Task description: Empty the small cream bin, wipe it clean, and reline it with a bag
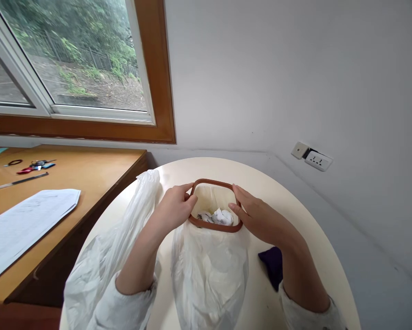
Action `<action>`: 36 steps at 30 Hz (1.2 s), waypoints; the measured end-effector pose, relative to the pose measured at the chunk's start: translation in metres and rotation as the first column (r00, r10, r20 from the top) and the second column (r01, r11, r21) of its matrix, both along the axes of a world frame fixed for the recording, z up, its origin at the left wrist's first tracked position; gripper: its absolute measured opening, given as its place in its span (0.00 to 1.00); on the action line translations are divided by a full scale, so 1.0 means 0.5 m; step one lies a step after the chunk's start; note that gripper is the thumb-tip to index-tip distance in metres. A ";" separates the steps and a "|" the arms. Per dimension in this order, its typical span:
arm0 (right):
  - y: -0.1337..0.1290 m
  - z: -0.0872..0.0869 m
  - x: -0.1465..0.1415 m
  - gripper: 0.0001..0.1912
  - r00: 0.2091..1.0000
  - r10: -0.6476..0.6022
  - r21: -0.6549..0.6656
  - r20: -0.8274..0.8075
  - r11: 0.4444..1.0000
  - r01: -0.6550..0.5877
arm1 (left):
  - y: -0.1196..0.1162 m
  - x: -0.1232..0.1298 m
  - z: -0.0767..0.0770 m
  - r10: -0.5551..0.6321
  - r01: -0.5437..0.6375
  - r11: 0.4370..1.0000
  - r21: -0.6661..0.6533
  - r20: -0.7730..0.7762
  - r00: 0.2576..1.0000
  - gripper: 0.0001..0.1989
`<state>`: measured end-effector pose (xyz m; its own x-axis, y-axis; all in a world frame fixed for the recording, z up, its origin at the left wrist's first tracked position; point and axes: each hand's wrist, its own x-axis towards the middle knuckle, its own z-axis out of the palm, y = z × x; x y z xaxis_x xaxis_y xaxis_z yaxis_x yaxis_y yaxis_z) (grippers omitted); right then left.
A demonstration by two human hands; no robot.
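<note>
Left grip: the bare left hand (178, 204) is closed on the rounded, reddish-brown rim (214, 226), fingers outside, thumb reaching in over the opening.
Right grip: the bare right hand (257, 215) is closed lightly across the opposite side, thumb inward; how hard either presses, I cannot tell.
Draped plastic: a translucent white plastic bag (209, 275) falls from the rim's near side, in loose folds. Smoothing slack outward bit by bit would suit such thin film better than a sharp tug, which could tear it.
Loose plastic: a bunched, whitish translucent bag (103, 252) lies by the left forearm; that sleeve is best kept from dragging it.
Cloth: a dark purple piece of fabric (273, 263) lies beside the right forearm.
Bin: the small, cream-lined container (213, 195) stands over the round cream table (213, 165), between the hands; plastic hides its lower body. Even pressure from both sides should keep the rim level, with thumbs clear of the contents.
Contents: crumpled white paper (223, 217) sits inside, below the rim; a tilt might spill it.
Desk: the brown wooden desk (99, 169), left of the table, bears white paper sheets (30, 224).
Wall: a white socket plate (318, 160) is at right, a brown-framed window (89, 59) at left.
</note>
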<state>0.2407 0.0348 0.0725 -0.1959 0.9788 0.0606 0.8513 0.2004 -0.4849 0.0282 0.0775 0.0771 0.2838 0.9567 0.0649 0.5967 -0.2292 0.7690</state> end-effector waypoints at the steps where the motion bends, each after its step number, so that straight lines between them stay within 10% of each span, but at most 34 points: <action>1: 0.000 -0.001 0.001 0.29 1.000 0.003 -0.009 0.010 1.000 -0.003 | 0.000 0.001 -0.001 -0.005 0.005 1.000 0.001 -0.009 1.000 0.17; 17: 0.008 -0.023 0.008 0.22 0.990 0.100 0.228 0.102 0.966 -0.121 | -0.010 0.007 -0.004 0.059 -0.028 0.994 0.104 -0.314 0.948 0.17; 36: 0.010 -0.003 -0.007 0.12 0.998 0.006 0.241 0.058 0.970 -0.020 | -0.011 0.008 -0.010 0.000 0.024 0.997 0.075 -0.300 0.954 0.14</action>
